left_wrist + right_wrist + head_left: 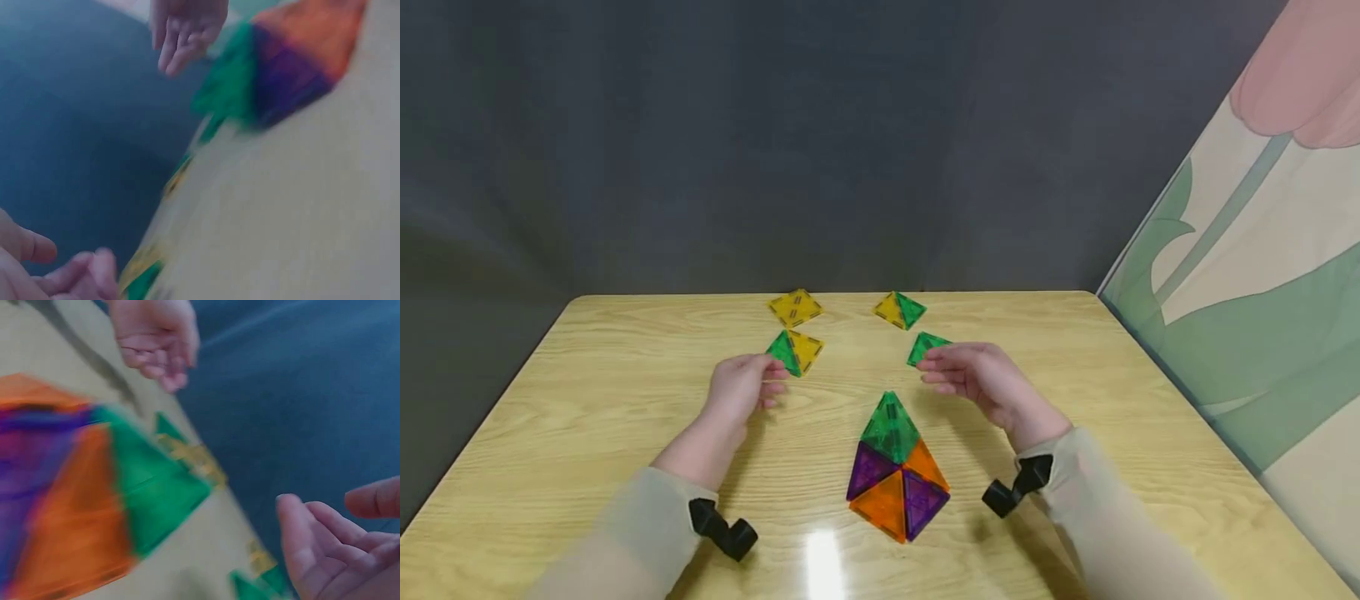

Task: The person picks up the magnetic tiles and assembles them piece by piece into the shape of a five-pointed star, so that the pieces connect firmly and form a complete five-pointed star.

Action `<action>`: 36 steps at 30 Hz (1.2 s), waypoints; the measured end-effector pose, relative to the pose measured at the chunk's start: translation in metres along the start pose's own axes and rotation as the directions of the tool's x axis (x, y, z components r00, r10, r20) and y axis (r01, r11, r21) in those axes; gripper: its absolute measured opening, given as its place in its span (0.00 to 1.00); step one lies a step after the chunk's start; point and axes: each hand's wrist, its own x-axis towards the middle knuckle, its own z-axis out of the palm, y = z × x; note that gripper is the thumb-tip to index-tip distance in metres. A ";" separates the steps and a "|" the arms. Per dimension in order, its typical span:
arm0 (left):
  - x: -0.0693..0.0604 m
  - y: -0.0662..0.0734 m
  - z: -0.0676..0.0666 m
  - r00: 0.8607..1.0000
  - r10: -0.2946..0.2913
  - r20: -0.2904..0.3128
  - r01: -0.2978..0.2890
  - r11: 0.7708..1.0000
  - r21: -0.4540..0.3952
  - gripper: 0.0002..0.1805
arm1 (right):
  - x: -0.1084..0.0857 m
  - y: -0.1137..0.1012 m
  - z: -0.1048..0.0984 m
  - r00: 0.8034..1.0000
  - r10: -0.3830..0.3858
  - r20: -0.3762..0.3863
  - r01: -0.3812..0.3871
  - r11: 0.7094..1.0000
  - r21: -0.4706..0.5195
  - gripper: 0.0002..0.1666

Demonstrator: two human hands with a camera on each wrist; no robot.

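A shape of joined translucent tiles, with a green top [891,427], purple tiles [925,503] and orange tiles [880,505], stands on the table between the forearms. My left hand [741,387] hovers beside a green-and-yellow tile pair [805,350], fingers loosely bent, holding nothing. On the other side my right hand [985,383] is raised near a green tile piece [928,342], partly hidden by its fingers. In the right wrist view the right hand [340,550] has thumb and fingers apart with nothing between them. The left wrist view shows the left hand [59,269] empty.
A yellow tile pair [795,307] and a yellow-and-green pair [899,310] lie near the far edge of the wooden table [625,375]. Behind hangs a dark curtain [850,150]; a flower-patterned cloth [1262,275] is at the right.
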 end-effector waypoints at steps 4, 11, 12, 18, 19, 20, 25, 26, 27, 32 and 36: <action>0.012 0.012 -0.029 0.999 -0.031 0.036 0.029 0.998 0.055 0.30 | 0.033 -0.030 0.025 0.998 0.013 0.068 -0.011 0.999 -0.030 0.24; 0.023 0.014 -0.026 0.984 -0.074 0.163 0.062 0.995 0.075 0.38 | 0.097 -0.030 0.083 0.980 0.187 0.064 -0.174 0.971 -0.166 0.27; 0.024 0.014 -0.023 0.984 -0.082 0.161 0.071 0.995 0.069 0.39 | 0.103 -0.027 0.087 0.976 0.210 0.049 -0.198 0.963 -0.182 0.26; 0.027 0.022 -0.011 0.987 -0.107 0.122 0.106 0.994 0.015 0.40 | 0.117 -0.015 0.095 0.967 0.255 -0.029 -0.255 0.944 -0.208 0.22; 0.027 0.022 -0.011 0.987 -0.109 0.120 0.110 0.994 0.003 0.40 | 0.117 -0.015 0.095 0.966 0.257 -0.033 -0.258 0.944 -0.207 0.22; 0.027 0.023 -0.012 0.987 -0.112 0.119 0.114 0.993 -0.010 0.40 | 0.116 -0.014 0.095 0.965 0.260 -0.037 -0.262 0.944 -0.201 0.22; 0.026 0.019 -0.014 0.985 -0.130 0.110 0.140 0.986 -0.095 0.37 | 0.113 -0.011 0.093 0.951 0.299 -0.076 -0.306 0.944 -0.121 0.22; 0.026 0.017 -0.014 0.985 -0.134 0.108 0.145 0.984 -0.107 0.36 | 0.112 -0.010 0.092 0.948 0.306 -0.084 -0.314 0.943 -0.111 0.22; 0.027 0.015 -0.014 0.984 -0.139 0.107 0.151 0.982 -0.115 0.34 | 0.111 -0.009 0.092 0.945 0.313 -0.088 -0.322 0.940 -0.109 0.22; 0.029 0.002 -0.011 0.986 -0.121 0.115 0.128 0.990 -0.059 0.30 | 0.107 -0.003 0.093 0.942 0.329 -0.072 -0.336 0.931 -0.144 0.23; 0.029 -0.006 -0.004 0.990 -0.077 0.119 0.071 0.996 0.052 0.25 | 0.105 0.002 0.095 0.944 0.327 -0.040 -0.329 0.931 -0.157 0.22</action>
